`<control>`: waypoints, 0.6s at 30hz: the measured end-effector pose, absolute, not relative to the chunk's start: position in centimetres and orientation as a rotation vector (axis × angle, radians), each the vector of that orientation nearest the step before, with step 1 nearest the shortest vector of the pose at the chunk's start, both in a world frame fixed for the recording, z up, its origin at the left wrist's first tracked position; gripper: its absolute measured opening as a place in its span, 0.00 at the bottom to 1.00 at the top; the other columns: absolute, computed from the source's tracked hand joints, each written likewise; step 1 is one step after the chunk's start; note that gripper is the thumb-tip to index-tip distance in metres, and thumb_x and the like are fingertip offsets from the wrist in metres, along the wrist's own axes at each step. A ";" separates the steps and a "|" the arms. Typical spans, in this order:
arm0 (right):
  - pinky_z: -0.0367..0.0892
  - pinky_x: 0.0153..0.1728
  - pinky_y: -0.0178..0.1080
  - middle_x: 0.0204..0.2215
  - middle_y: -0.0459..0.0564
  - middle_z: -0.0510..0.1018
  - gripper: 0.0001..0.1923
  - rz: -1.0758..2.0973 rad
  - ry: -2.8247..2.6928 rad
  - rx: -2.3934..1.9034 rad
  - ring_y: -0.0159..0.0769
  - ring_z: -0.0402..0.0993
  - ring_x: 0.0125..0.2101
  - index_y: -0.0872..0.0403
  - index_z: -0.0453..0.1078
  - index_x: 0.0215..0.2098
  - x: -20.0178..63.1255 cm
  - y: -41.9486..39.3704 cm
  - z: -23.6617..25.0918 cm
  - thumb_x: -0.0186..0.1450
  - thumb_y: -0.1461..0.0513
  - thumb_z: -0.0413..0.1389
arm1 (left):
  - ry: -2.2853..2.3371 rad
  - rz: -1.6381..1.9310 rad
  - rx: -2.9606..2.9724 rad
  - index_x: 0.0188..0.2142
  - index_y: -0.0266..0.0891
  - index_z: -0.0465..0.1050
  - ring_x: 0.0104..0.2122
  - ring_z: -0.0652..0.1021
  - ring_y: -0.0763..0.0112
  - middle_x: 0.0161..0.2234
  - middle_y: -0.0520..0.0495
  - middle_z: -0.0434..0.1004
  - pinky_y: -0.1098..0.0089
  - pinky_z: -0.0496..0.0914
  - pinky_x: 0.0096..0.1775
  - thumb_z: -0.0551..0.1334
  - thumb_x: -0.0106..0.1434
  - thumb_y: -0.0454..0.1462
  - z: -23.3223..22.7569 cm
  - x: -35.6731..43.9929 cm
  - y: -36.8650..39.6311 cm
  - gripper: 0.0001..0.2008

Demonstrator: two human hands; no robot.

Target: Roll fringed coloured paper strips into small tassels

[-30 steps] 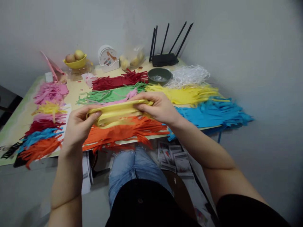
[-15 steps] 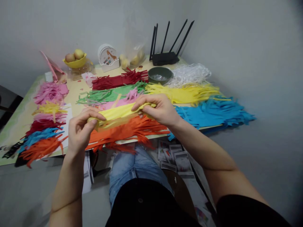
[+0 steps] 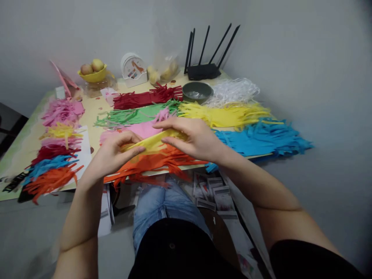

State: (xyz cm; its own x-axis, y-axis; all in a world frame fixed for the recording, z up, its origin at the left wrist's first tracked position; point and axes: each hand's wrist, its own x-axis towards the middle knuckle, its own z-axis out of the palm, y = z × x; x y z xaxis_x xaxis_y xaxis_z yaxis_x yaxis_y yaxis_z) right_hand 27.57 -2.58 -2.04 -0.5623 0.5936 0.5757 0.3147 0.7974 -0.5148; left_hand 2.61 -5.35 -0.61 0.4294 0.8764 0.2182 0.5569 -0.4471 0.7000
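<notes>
Between my two hands is a strip of yellow tissue paper (image 3: 155, 142), pinched at both ends and raised over the near part of the table. My left hand (image 3: 112, 155) grips its left end between thumb and fingers. At the other end, my right hand (image 3: 193, 139) has thumb and fingers closed round the paper, and its end is partly hidden. Below the strip lies orange fringed tissue paper (image 3: 145, 164). Just behind it rests pink fringed paper (image 3: 142, 130), partly covered by my hands. Blue fringed paper (image 3: 250, 139) lies to the right of my right hand.
Green (image 3: 145, 113), dark red (image 3: 136, 100) and yellow fringed paper (image 3: 226, 116) lie farther back. White string (image 3: 236, 92), a green bowl (image 3: 197, 92) and a black router (image 3: 203, 71) stand behind. Small fringed bundles (image 3: 52, 170) line the left, near a yellow fruit bowl (image 3: 93, 75).
My hands have come closer together, mostly by the left hand moving right. The yellow strip between them now shows shorter and bunched, and both hands have turned inward.
</notes>
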 end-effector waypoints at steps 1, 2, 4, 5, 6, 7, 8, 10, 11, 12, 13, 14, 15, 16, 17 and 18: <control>0.67 0.43 0.36 0.43 0.53 0.82 0.10 0.458 -2.199 -0.704 0.37 0.78 0.42 0.57 0.76 0.45 27.7 -2.6 -2.0 0.67 0.63 0.56 | 1.180 0.797 2.095 0.29 0.37 0.72 0.30 0.76 0.72 0.29 0.49 0.77 0.73 0.68 0.33 0.66 0.63 0.42 -0.7 2.7 -5.4 0.12; 0.66 0.40 0.35 0.39 0.52 0.83 0.08 0.473 -2.192 -0.745 0.36 0.77 0.39 0.57 0.76 0.42 27.7 -2.7 -2.0 0.67 0.62 0.57 | 1.158 0.813 2.032 0.28 0.37 0.70 0.28 0.76 0.72 0.27 0.49 0.77 0.73 0.68 0.31 0.66 0.63 0.42 -0.7 2.8 -5.5 0.12; 0.62 0.33 0.34 0.31 0.50 0.81 0.07 0.535 -2.172 -0.831 0.34 0.74 0.31 0.58 0.76 0.36 27.8 -2.7 -2.0 0.66 0.61 0.58 | 1.137 0.822 1.920 0.27 0.38 0.66 0.22 0.75 0.73 0.24 0.50 0.76 0.74 0.67 0.26 0.65 0.64 0.43 -0.9 3.0 -5.8 0.14; 0.60 0.32 0.33 0.29 0.49 0.80 0.08 0.568 -2.169 -0.866 0.33 0.72 0.29 0.58 0.76 0.35 27.8 -2.7 -1.9 0.65 0.61 0.58 | 1.136 0.821 1.888 0.27 0.39 0.64 0.19 0.74 0.74 0.22 0.51 0.75 0.74 0.66 0.24 0.65 0.64 0.43 -1.0 3.0 -5.9 0.15; 0.59 0.32 0.33 0.28 0.49 0.79 0.08 0.598 -2.176 -0.892 0.32 0.71 0.29 0.59 0.76 0.34 27.7 -2.6 -1.9 0.65 0.61 0.58 | 1.148 0.820 1.878 0.27 0.39 0.63 0.17 0.72 0.76 0.20 0.53 0.74 0.75 0.64 0.22 0.65 0.64 0.43 -1.1 3.1 -5.9 0.15; 0.59 0.32 0.34 0.29 0.49 0.79 0.08 0.625 -2.195 -0.901 0.32 0.71 0.29 0.59 0.75 0.35 27.6 -2.5 -1.8 0.65 0.61 0.58 | 1.166 0.823 1.887 0.27 0.39 0.63 0.16 0.70 0.77 0.19 0.54 0.72 0.75 0.63 0.21 0.65 0.64 0.43 -1.1 3.1 -5.9 0.15; 0.59 0.33 0.34 0.30 0.49 0.80 0.08 0.654 -2.226 -0.892 0.32 0.71 0.30 0.59 0.75 0.36 27.4 -2.3 -1.7 0.64 0.61 0.59 | 1.185 0.828 1.908 0.26 0.39 0.63 0.15 0.68 0.78 0.19 0.54 0.71 0.76 0.62 0.20 0.66 0.63 0.42 -1.1 3.1 -5.9 0.15; 0.59 0.35 0.33 0.34 0.50 0.81 0.08 0.718 -2.291 -0.846 0.33 0.73 0.33 0.59 0.75 0.38 27.1 -1.9 -1.5 0.63 0.62 0.60 | 1.203 0.807 1.956 0.25 0.38 0.65 0.16 0.68 0.78 0.18 0.55 0.70 0.76 0.62 0.21 0.67 0.62 0.42 -1.0 3.2 -5.7 0.15; 0.60 0.35 0.33 0.34 0.49 0.81 0.07 0.748 -2.306 -0.825 0.32 0.73 0.33 0.59 0.76 0.38 26.9 -1.7 -1.4 0.62 0.62 0.60 | 1.205 0.795 1.967 0.26 0.38 0.65 0.17 0.69 0.78 0.18 0.54 0.71 0.76 0.63 0.22 0.67 0.62 0.42 -0.9 3.2 -5.6 0.15; 0.60 0.34 0.33 0.33 0.48 0.82 0.06 0.776 -2.299 -0.815 0.32 0.74 0.33 0.58 0.76 0.36 26.7 -1.5 -1.4 0.62 0.63 0.60 | 1.201 0.792 1.966 0.26 0.38 0.66 0.18 0.71 0.77 0.19 0.53 0.72 0.76 0.64 0.23 0.67 0.62 0.42 -0.8 3.2 -5.6 0.15; 0.60 0.34 0.32 0.30 0.47 0.81 0.04 0.802 -2.276 -0.812 0.31 0.74 0.31 0.58 0.76 0.34 26.6 -1.3 -1.4 0.62 0.64 0.60 | 1.191 0.803 1.953 0.26 0.37 0.67 0.20 0.73 0.76 0.20 0.51 0.74 0.76 0.66 0.24 0.66 0.63 0.42 -0.8 3.2 -5.5 0.14; 0.60 0.33 0.32 0.27 0.46 0.81 0.05 0.832 -2.239 -0.813 0.30 0.73 0.29 0.58 0.75 0.31 26.5 -1.2 -1.5 0.63 0.64 0.59 | 1.180 0.829 1.923 0.27 0.37 0.67 0.22 0.76 0.74 0.22 0.50 0.77 0.76 0.67 0.25 0.66 0.63 0.43 -0.8 3.2 -5.5 0.14; 0.61 0.32 0.32 0.25 0.46 0.80 0.06 0.878 -2.194 -0.812 0.29 0.73 0.27 0.58 0.75 0.30 26.5 -1.1 -1.6 0.63 0.64 0.59 | 1.166 0.864 1.873 0.28 0.37 0.67 0.24 0.79 0.72 0.24 0.48 0.79 0.75 0.69 0.27 0.66 0.64 0.43 -0.9 3.2 -5.6 0.14; 0.62 0.31 0.31 0.23 0.46 0.80 0.07 0.943 -2.143 -0.809 0.28 0.73 0.25 0.58 0.75 0.29 26.5 -1.1 -1.7 0.64 0.63 0.59 | 1.147 0.901 1.809 0.29 0.38 0.66 0.26 0.80 0.70 0.24 0.47 0.80 0.75 0.71 0.27 0.66 0.63 0.43 -1.0 3.1 -5.6 0.14; 0.63 0.29 0.31 0.23 0.46 0.80 0.08 1.021 -2.087 -0.805 0.28 0.73 0.24 0.58 0.75 0.29 26.6 -1.0 -1.9 0.64 0.62 0.59 | 1.128 0.934 1.739 0.29 0.38 0.65 0.26 0.81 0.68 0.25 0.46 0.80 0.74 0.72 0.27 0.66 0.63 0.43 -1.2 3.0 -5.7 0.14; 0.65 0.28 0.31 0.23 0.46 0.80 0.08 1.100 -2.024 -0.795 0.27 0.73 0.23 0.58 0.75 0.30 26.6 -1.1 -2.2 0.64 0.60 0.59 | 1.114 0.968 1.669 0.29 0.38 0.64 0.25 0.81 0.67 0.24 0.47 0.80 0.74 0.72 0.26 0.67 0.62 0.43 -1.4 2.9 -5.7 0.15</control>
State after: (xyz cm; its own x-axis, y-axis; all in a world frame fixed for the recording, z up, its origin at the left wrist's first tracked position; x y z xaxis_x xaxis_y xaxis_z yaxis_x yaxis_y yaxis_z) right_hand 26.61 -1.07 -2.19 -0.5746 0.7695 0.2786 0.1848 0.4537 -0.8718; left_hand 2.95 -5.72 -1.44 0.2935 0.9473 0.1284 0.2594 -0.2082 0.9431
